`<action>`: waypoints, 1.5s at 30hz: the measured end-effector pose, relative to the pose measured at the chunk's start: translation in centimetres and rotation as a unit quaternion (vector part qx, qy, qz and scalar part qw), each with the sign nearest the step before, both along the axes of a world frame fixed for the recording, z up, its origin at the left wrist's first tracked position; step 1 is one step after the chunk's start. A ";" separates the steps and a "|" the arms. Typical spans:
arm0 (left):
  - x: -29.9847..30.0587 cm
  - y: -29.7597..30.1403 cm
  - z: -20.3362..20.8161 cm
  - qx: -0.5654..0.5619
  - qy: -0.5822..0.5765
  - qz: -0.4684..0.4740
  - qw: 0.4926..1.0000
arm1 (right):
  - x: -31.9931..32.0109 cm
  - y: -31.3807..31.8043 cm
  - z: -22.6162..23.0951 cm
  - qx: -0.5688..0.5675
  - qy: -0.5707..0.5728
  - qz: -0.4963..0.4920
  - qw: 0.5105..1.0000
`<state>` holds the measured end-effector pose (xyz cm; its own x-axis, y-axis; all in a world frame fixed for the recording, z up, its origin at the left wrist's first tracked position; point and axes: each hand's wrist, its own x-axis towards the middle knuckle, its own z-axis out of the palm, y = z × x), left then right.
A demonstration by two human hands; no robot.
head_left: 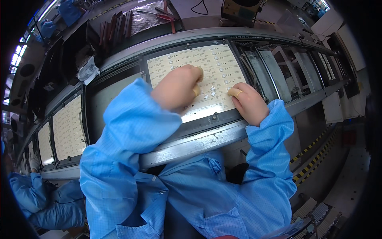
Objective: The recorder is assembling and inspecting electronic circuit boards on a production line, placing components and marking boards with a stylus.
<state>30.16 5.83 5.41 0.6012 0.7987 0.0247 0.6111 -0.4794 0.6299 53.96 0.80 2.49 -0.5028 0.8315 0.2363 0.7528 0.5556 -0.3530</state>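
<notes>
A cream circuit board panel (209, 59) with rows of printed marks lies in a dark frame on the conveyor before me. My left hand (179, 88) is over its left-middle part, fingers curled down and yellowish finger cots on some tips; what they hold is hidden. At the panel's right side, my right hand (250, 102) has thumb and forefinger pinched close to the surface, also with finger cots. Anything in that pinch is too small to make out. Between the hands lie several loose small white connectors (212, 94). Other small white parts sit in rows on the panel.
The conveyor's metal rail (195, 142) runs along my side. More cream panels (68, 127) stand in frames to the left, where a co-worker's gloved hand (35, 163) rests near the rail. Beyond the line are a crumpled plastic bag (88, 71) and red-handled tools (165, 17).
</notes>
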 end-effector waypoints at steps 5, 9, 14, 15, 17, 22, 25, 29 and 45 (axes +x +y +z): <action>-3.3 -3.0 -0.3 -0.024 -0.046 0.028 0.998 | -1.7 -0.1 2.0 -0.012 -0.034 0.007 0.999; -3.6 -5.5 -1.5 -0.036 -0.117 0.088 0.989 | -3.0 1.0 1.0 -0.011 -0.008 0.038 0.999; -2.9 -6.4 -3.8 0.008 -0.178 0.114 0.978 | -3.2 1.5 0.1 -0.029 -0.019 0.024 0.999; -2.8 -6.4 -3.8 0.007 -0.177 0.113 0.978 | -2.9 1.5 0.0 -0.030 -0.012 0.022 0.999; -2.5 -6.4 -4.0 0.053 -0.123 0.112 0.985 | -2.4 1.4 0.1 -0.032 -0.006 0.021 0.999; -1.7 -6.0 -4.3 0.099 -0.067 0.115 0.986 | -1.1 0.2 1.4 -0.022 0.020 -0.019 0.999; -1.7 -5.9 -4.0 0.092 -0.047 0.124 0.987 | -0.4 -0.4 2.1 -0.020 0.017 -0.025 0.999; -1.3 -5.6 -3.0 0.073 -0.013 0.111 0.991 | 0.5 -0.9 2.6 0.003 0.019 -0.034 0.999; -0.8 -7.0 -1.2 0.275 0.234 -0.089 0.928 | 2.7 -0.9 1.3 -0.075 0.031 -0.046 0.996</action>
<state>29.31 -1.20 4.21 0.7703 0.6293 0.1028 0.6361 -0.7696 -0.0552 56.68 -0.05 3.81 -0.4119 0.9012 0.1350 0.7714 0.4237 -0.4747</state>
